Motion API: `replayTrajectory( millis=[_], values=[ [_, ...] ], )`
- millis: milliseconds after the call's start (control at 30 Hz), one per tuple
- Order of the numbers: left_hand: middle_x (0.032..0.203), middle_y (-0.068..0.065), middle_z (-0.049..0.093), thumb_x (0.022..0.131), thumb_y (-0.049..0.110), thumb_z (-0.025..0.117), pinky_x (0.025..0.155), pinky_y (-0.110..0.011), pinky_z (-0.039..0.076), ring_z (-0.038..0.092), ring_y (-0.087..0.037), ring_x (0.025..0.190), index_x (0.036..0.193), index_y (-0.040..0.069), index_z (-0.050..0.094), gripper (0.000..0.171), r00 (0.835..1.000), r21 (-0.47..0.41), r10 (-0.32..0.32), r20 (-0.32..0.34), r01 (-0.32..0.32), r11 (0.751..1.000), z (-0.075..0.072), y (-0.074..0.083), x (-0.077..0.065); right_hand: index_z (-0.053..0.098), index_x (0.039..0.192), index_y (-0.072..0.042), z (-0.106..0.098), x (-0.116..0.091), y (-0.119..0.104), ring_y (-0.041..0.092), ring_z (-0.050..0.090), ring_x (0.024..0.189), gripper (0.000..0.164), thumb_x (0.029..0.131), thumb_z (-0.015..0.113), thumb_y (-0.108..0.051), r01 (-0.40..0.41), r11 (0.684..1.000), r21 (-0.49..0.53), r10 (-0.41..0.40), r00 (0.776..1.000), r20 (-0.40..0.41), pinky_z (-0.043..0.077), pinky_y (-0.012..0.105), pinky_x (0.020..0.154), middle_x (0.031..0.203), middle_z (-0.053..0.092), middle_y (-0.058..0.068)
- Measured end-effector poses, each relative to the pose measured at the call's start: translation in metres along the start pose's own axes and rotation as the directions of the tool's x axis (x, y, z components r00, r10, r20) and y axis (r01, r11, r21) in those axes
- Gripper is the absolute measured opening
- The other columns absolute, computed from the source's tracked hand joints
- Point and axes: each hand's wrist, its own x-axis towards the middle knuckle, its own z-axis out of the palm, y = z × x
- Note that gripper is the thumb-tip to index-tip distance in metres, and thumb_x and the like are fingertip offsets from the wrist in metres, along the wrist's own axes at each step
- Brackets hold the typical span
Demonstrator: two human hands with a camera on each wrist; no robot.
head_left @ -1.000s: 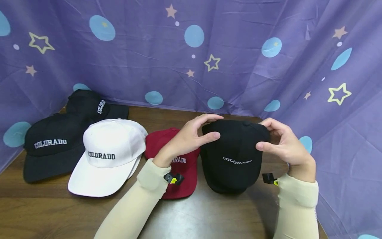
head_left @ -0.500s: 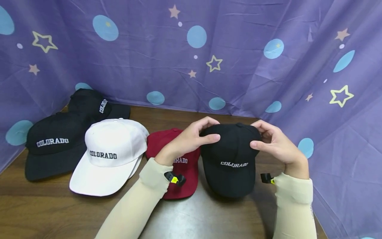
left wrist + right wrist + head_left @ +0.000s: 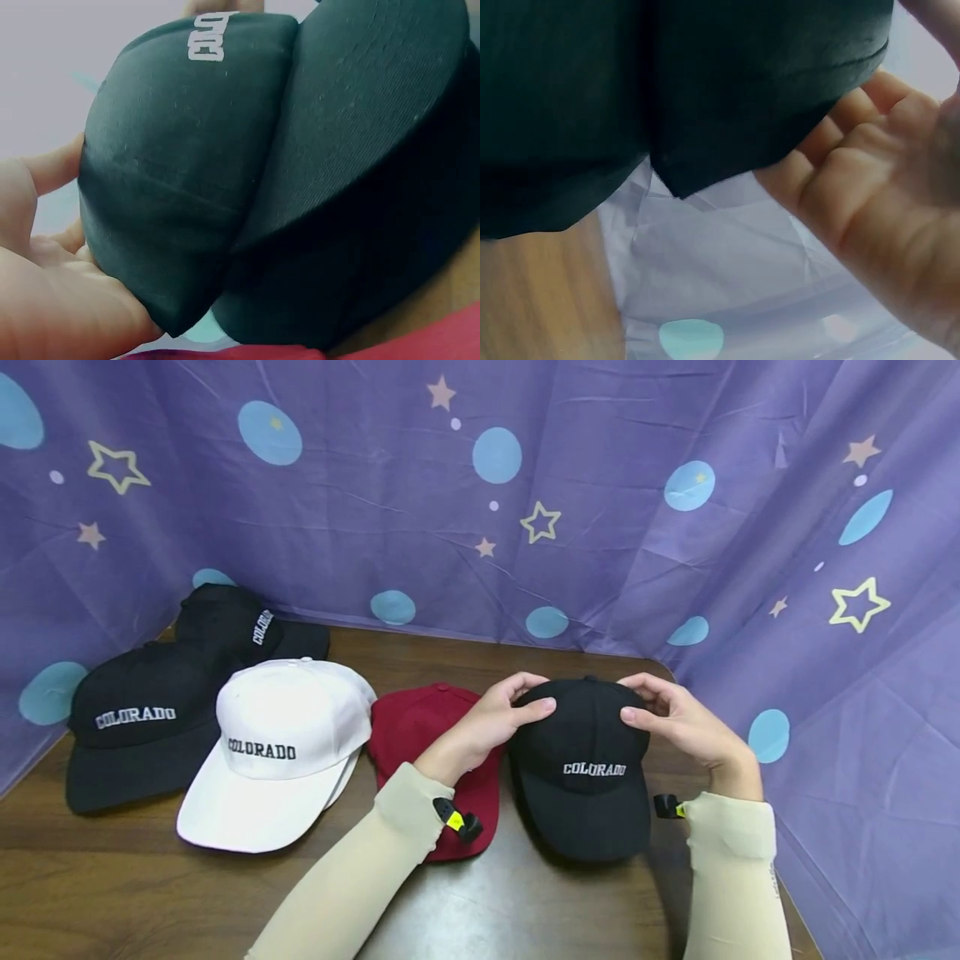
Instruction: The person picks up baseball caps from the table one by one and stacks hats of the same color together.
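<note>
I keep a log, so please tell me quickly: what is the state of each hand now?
Left hand: holding the rightmost black cap.
Right hand: holding the same cap, on its other side.

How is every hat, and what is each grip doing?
rightmost black cap: upright, held, over second black cap
white cap: upright, second white brim beneath
red cap: upright, partly hidden
leftmost black cap: upright, brim forward
rear black cap: brim pointing right
left grip: holding rightmost black cap
right grip: holding rightmost black cap

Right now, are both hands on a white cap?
No, the left hand and right hand both hold a black cap beside the red cap.
</note>
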Motion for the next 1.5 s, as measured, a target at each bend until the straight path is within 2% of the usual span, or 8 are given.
replayTrajectory(
  millis=[200,433,633,767,1000,1167,1300,1500],
  values=[
    [0.142,-0.010,0.059,0.104,0.027,0.069,0.110,-0.044,0.050,0.057,-0.026,0.128,0.145,0.013,0.057,0.045,0.999,0.095,-0.001,-0.048,0.006,0.995,0.006,-0.010,0.002,0.059,0.136,-0.004,0.001,0.006,0.017,0.021,0.069,0.100,0.032,0.105,0.066,-0.010,-0.014,1.000,0.022,0.013,1.000,0.026,0.057,0.029,0.086,0.113,0.071,0.010],
    [0.150,-0.011,0.053,0.107,0.026,0.065,0.118,-0.051,0.041,0.049,-0.028,0.139,0.149,0.013,0.053,0.046,0.993,0.243,0.076,-0.095,-0.051,0.969,0.011,-0.012,0.000,0.057,0.137,-0.001,0.001,0.010,0.027,0.021,0.069,0.102,0.034,0.106,0.065,-0.013,-0.048,0.998,0.033,0.047,0.998,0.035,0.057,0.029,0.087,0.116,0.070,0.009],
    [0.158,-0.007,0.047,0.101,0.027,0.072,0.121,-0.051,0.036,0.039,-0.028,0.147,0.154,0.016,0.047,0.060,0.987,0.389,0.138,-0.076,-0.098,0.916,0.012,-0.017,0.002,0.058,0.137,-0.003,0.002,0.012,0.032,0.021,0.067,0.104,0.036,0.106,0.067,-0.019,-0.117,0.993,-0.012,0.117,0.993,0.018,0.056,0.029,0.088,0.115,0.069,0.010],
    [0.156,-0.009,0.047,0.099,0.026,0.074,0.119,-0.052,0.037,0.038,-0.031,0.145,0.154,0.017,0.046,0.062,0.987,0.465,0.148,-0.068,-0.100,0.880,0.013,-0.019,0.002,0.059,0.134,-0.004,0.003,0.012,0.033,0.021,0.065,0.100,0.036,0.105,0.068,-0.022,-0.147,0.987,-0.067,0.148,0.989,0.003,0.054,0.028,0.088,0.109,0.067,0.010],
    [0.154,-0.018,0.047,0.103,0.023,0.069,0.119,-0.054,0.037,0.040,-0.037,0.143,0.154,0.009,0.045,0.058,0.984,0.563,0.172,-0.039,-0.121,0.817,0.018,-0.020,-0.003,0.062,0.129,-0.002,0.003,0.010,0.036,0.020,0.061,0.095,0.034,0.104,0.070,-0.023,-0.196,0.973,-0.119,0.199,0.980,0.013,0.052,0.031,0.086,0.103,0.065,0.012],
    [0.159,-0.020,0.041,0.105,0.021,0.066,0.124,-0.055,0.031,0.036,-0.039,0.149,0.157,0.004,0.040,0.060,0.986,0.637,0.167,-0.004,-0.126,0.761,0.021,-0.021,-0.006,0.062,0.127,-0.002,0.002,0.010,0.036,0.018,0.063,0.093,0.035,0.103,0.072,-0.024,-0.216,0.962,-0.170,0.217,0.976,-0.011,0.052,0.031,0.082,0.103,0.068,0.011],
    [0.164,-0.020,0.035,0.106,0.020,0.064,0.125,-0.058,0.029,0.029,-0.041,0.153,0.159,0.008,0.041,0.059,0.989,0.669,0.149,0.002,-0.112,0.735,0.024,-0.020,-0.009,0.061,0.127,-0.001,0.001,0.009,0.034,0.019,0.063,0.092,0.037,0.102,0.073,-0.026,-0.232,0.956,-0.180,0.234,0.972,-0.014,0.052,0.031,0.081,0.103,0.068,0.011],
    [0.164,-0.018,0.035,0.107,0.020,0.065,0.119,-0.054,0.038,0.032,-0.040,0.148,0.161,0.017,0.046,0.058,0.990,0.708,0.139,-0.008,-0.093,0.700,0.026,-0.023,-0.009,0.060,0.128,0.000,-0.001,0.006,0.033,0.018,0.062,0.095,0.039,0.103,0.072,-0.028,-0.265,0.946,-0.186,0.263,0.964,-0.035,0.052,0.032,0.084,0.107,0.067,0.011]
  ],
)
